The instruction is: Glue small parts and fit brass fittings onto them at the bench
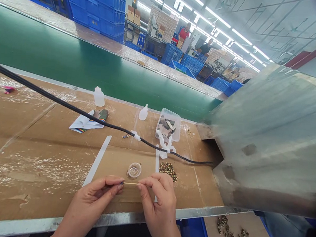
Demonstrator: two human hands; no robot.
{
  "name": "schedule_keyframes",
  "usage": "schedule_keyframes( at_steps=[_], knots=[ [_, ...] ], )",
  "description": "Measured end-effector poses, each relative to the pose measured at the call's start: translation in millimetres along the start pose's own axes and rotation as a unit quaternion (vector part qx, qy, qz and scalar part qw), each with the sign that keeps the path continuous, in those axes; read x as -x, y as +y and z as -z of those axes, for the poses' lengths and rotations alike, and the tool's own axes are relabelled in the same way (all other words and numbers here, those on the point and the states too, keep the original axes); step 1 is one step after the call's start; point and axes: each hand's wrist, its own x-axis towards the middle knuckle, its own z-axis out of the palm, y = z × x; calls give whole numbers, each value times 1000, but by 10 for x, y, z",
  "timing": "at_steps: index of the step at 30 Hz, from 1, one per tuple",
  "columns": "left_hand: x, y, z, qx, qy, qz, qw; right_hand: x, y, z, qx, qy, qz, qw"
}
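Observation:
My left hand is closed in a pinch on a tiny dark bluish piece, too small to name. Between the fingertips of my right hand is one end of a thin wooden stick. The stick's other end meets the small piece at my left fingertips. Just beyond the stick stands a small clear round cup on the cardboard. To the right of the cup lies a pile of small brass-and-dark metal parts, close to my right hand.
A black cable crosses above the cardboard-covered table. Behind it are two white squeeze bottles, a folded cloth and a clear plastic box. A metal housing stands at right. Beyond runs a green conveyor belt.

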Motion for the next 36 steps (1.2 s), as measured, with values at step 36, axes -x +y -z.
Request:
schedule_keyframes(
  at_steps=[36],
  knots=[
    [6, -271, 32, 33, -30, -44, 998, -146, 93, -27, 57, 36, 28, 997]
  ],
)
